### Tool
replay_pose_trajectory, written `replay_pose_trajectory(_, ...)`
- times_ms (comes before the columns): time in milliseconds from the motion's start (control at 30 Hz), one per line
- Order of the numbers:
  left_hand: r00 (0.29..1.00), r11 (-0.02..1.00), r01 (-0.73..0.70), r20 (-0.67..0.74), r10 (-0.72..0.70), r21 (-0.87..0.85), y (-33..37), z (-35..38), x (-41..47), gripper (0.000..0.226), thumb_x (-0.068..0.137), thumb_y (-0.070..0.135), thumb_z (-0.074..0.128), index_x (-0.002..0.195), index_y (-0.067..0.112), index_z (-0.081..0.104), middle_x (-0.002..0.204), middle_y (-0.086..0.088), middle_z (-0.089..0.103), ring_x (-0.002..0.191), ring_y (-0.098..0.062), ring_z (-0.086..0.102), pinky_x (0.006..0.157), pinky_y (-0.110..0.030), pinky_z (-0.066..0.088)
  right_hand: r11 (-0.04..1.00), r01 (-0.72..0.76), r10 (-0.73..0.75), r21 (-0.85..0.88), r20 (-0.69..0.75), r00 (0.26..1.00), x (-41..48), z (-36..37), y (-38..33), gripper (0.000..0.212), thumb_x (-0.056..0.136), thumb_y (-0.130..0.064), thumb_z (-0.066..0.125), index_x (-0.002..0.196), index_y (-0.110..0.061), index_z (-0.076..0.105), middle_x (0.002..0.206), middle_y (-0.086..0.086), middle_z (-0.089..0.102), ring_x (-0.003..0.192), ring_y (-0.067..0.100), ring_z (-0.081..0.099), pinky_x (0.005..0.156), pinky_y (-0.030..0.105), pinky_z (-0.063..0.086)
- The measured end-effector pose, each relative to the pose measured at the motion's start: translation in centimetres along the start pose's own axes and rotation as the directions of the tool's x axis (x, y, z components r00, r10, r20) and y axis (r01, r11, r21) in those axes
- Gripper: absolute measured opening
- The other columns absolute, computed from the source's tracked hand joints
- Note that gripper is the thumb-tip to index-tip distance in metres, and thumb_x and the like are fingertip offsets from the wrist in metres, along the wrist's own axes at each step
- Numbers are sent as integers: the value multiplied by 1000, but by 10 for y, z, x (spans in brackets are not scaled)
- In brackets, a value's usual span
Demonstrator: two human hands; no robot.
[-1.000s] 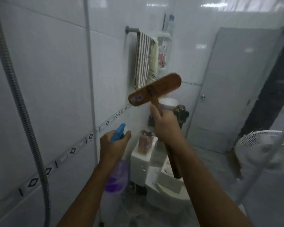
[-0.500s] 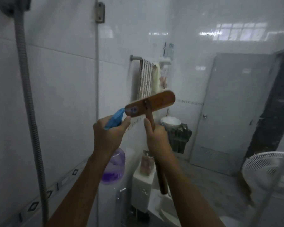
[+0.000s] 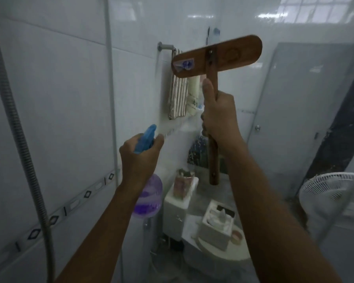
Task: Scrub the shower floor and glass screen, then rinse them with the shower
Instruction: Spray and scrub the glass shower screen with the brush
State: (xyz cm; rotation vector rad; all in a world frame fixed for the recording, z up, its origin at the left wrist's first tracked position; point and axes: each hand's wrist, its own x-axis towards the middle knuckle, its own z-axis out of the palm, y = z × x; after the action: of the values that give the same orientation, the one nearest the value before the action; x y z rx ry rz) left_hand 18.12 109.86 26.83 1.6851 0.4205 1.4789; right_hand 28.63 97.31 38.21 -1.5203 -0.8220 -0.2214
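My right hand [image 3: 219,115] grips the wooden handle of a brown scrub brush [image 3: 217,56], whose flat head is raised high against the glass screen [image 3: 294,111]. My left hand [image 3: 140,158] holds a spray bottle [image 3: 148,198] with purple liquid and a blue trigger top, lower and to the left of the brush. The glass looks hazy and wet; the bathroom shows through it. The shower floor is out of view.
A grey shower hose [image 3: 18,139] hangs down the tiled wall on the left. Behind the glass are a towel on a rail [image 3: 178,99], a toilet with a tissue box [image 3: 217,225], a white fan [image 3: 333,193] and a grey door [image 3: 305,111].
My right hand has lifted the brush higher and to the right on the glass. My left hand with the spray bottle has dropped away from the brush head.
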Motion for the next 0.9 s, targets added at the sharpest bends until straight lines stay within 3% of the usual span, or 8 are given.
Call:
replay_pose_trajectory(100,999,999,4,-39,-2,51,-16,4,-19,36,89,25,74,64,6,56,52,4,43,46,-9,40,44,-22,34,1000,-20,20,2,26,999,-29,12,46,49,103,-53,41,72,-17,51,59,1,51,51,13,49,49,30,43)
replay_pose_trajectory(167,998,996,44,-47,-40,82,-28,9,-36,33,90,25,73,69,4,59,53,4,45,45,-8,42,44,-17,35,990,-138,135,34,88,987,-68,24,95,52,99,-61,42,80,-15,57,71,9,61,61,23,59,59,38,52)
replay_pose_trajectory(233,994,992,95,-57,-90,87,-39,10,-54,30,91,22,72,70,5,60,55,3,46,46,-6,44,44,-12,34,967,-247,239,56,122,963,-114,35,140,60,92,-71,42,85,-14,61,77,12,60,68,28,59,62,43,52)
replay_pose_trajectory(300,987,981,155,-72,-147,115,-50,12,-75,30,91,20,73,67,11,57,55,4,45,46,-4,44,44,-11,34,946,-323,316,38,132,940,-161,41,179,57,95,-69,44,86,-16,62,78,6,57,69,17,57,63,34,47)
replay_pose_trajectory(367,978,969,195,-101,-181,154,-61,15,-95,36,90,20,73,62,20,51,53,6,42,45,-4,42,44,-11,32,916,-398,387,58,139,911,-204,39,212,43,98,-52,47,80,-16,61,66,2,57,58,7,57,55,22,47)
replay_pose_trajectory(567,954,912,296,-142,-265,284,-98,10,-173,34,93,15,68,65,14,50,56,1,42,49,-8,39,47,-17,32,798,-601,575,29,257,776,-288,18,294,42,100,-47,48,70,-17,52,56,2,47,49,18,48,48,33,39)
replay_pose_trajectory(767,869,775,490,-292,-399,400,-141,-36,-294,26,96,18,62,74,8,52,65,-1,47,58,-9,44,56,-22,36,688,-700,702,-191,418,577,-346,26,338,45,103,-47,45,66,-22,43,55,3,43,44,13,44,45,29,37)
replay_pose_trajectory(900,782,622,624,-380,-494,473,-155,-83,-389,16,94,20,59,82,9,57,73,-7,52,65,-17,49,61,-27,39,503,-797,792,-334,547,270,-400,31,353,42,105,-42,45,73,-16,40,51,2,37,34,10,35,36,20,30)
